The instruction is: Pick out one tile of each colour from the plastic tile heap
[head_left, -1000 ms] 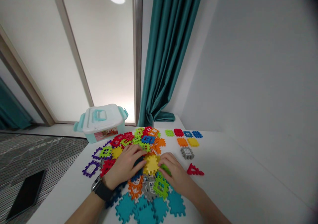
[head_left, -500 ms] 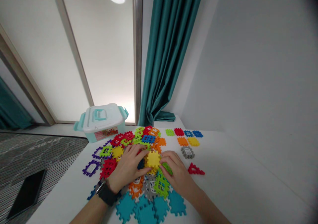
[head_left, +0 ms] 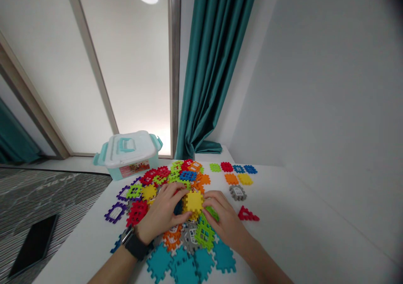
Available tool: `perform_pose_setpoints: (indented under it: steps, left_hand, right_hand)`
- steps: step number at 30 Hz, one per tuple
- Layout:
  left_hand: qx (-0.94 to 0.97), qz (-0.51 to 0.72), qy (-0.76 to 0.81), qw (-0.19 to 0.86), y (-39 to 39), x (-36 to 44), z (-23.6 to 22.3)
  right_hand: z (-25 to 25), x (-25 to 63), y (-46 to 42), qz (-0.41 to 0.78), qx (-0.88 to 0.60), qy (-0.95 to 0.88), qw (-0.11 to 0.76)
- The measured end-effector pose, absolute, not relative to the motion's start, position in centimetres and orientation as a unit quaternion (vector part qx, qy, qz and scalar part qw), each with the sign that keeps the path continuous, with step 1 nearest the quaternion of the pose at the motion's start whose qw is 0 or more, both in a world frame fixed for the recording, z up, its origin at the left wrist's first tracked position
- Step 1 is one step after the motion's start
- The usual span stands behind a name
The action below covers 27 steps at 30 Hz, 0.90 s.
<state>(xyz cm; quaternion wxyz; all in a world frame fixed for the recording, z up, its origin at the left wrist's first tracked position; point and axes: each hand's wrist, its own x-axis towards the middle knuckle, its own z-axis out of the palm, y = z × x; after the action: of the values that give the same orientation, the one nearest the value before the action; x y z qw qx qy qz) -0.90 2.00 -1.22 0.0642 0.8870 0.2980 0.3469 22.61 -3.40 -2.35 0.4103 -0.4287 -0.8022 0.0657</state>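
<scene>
A yellow waffle block (head_left: 193, 202) sits between my two hands on top of a heap of interlocking plastic tiles. My left hand (head_left: 162, 211), with a black watch (head_left: 135, 246) on its wrist, curls around a dark blue block (head_left: 178, 207) at the yellow block's left side. My right hand (head_left: 225, 222) presses on a green block (head_left: 211, 213) at the yellow block's right side. Whether these blocks are joined, I cannot tell. Teal tiles (head_left: 185, 270) lie nearest my body, and red (head_left: 137, 212) and orange (head_left: 171, 240) tiles lie around my hands.
A lidded plastic storage box (head_left: 127, 151) stands behind the heap. Small tiles lie in rows on the white table (head_left: 283, 221), with a grey tile (head_left: 237, 193) and a red triangle (head_left: 248, 214) among them. A black phone (head_left: 34, 245) lies on the carpet, left of the table.
My hands have drawn closer together around the blocks, and the yellow block has risen slightly. The left wrist has moved a little to the right.
</scene>
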Motion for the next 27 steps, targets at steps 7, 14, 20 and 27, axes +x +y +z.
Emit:
perform_pose_setpoints:
  steps: [7, 14, 20, 27]
  left_hand:
    - [0.869, 0.350, 0.284, 0.205, 1.8, -0.5, -1.0]
    - [0.849, 0.346, 0.287, 0.277, 1.7, -0.2, -0.5]
    - [0.833, 0.361, 0.286, 0.307, 1.2, 0.3, -0.3]
    - [0.815, 0.370, 0.289, 0.341, 1.2, 0.4, -0.2]
  right_hand:
    - [-2.2, 22.9, -3.3, 0.020, -0.404, -0.807, 0.430]
    - [-1.9, 22.6, -3.3, 0.120, -0.463, -0.706, 0.522]
    - [-2.4, 22.5, -2.6, 0.242, -0.479, -0.661, 0.525]
    - [-2.1, 22.5, -3.1, 0.168, -0.473, -0.703, 0.503]
